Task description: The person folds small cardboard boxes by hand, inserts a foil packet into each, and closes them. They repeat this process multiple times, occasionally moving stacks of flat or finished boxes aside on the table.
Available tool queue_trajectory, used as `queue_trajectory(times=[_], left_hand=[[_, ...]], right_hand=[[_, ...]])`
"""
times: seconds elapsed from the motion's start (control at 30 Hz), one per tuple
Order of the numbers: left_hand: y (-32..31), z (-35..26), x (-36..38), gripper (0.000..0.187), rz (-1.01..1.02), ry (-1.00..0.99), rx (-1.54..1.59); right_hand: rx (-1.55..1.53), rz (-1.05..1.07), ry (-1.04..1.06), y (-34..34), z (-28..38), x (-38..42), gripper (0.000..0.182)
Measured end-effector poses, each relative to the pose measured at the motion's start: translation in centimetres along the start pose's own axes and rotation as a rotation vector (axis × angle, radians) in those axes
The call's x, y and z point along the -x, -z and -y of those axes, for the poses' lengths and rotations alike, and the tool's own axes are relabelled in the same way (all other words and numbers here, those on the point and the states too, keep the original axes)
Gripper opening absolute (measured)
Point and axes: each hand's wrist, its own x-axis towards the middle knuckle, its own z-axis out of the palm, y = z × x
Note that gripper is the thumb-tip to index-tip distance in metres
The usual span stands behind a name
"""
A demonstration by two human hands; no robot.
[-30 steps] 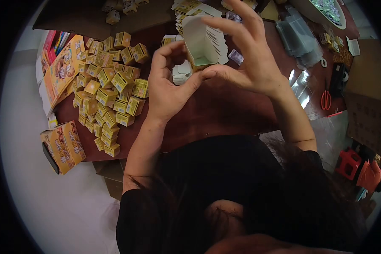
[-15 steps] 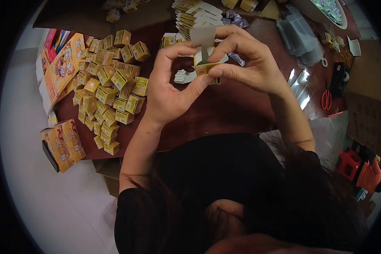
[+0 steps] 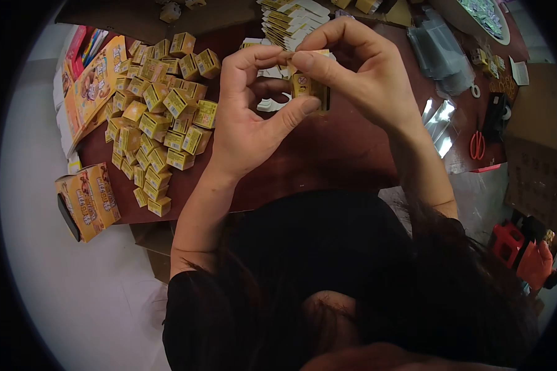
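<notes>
Between my two hands is a small yellow carton (image 3: 303, 85), held up over the dark red table. My left hand (image 3: 254, 111) grips it from the left, thumb on its lower front and fingers curled round behind. The right hand (image 3: 365, 74) has its thumb pressed at the carton's top edge, with the index finger bent over the top. Fingers hide much of the carton's upper end. Behind the hands lies a fanned stack of flat white and yellow cartons (image 3: 291, 25). To the left is a heap of folded yellow boxes (image 3: 158, 117).
An orange printed box (image 3: 90, 201) stands at the table's left edge near an orange printed sheet (image 3: 96, 83). On the right are clear plastic sleeves (image 3: 439, 52), red-handled scissors (image 3: 477, 145) and a bowl of small packets (image 3: 483, 18). A large brown cardboard box (image 3: 130, 18) sits at the back.
The carton's raised white flap no longer shows; its top is now folded down under my fingers. My right thumb has moved up from the lower front to the top edge.
</notes>
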Motion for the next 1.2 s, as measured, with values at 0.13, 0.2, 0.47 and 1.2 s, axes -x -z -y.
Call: queue_trajectory(times=[0.13,0.2,0.47,1.2], left_hand=[[0.3,-0.3,0.2,0.051,0.000,-0.039,0.007],[0.6,-0.5,0.5,0.041,0.072,0.037,0.080],[3.0,-1.5,1.3,0.052,0.184,-0.019,-0.085],[20.8,-1.9,15.0,0.058,-0.492,0.299,-1.024]], right_hand=[[0.123,0.162,0.323,1.4,-1.7,-0.3,0.031],[0.193,0.198,0.411,1.5,-1.7,-0.1,0.039],[0.404,0.258,0.576,0.2,-1.4,0.9,0.057],[1.236,-0.239,0.411,3.4,-13.1,-6.1,0.090]])
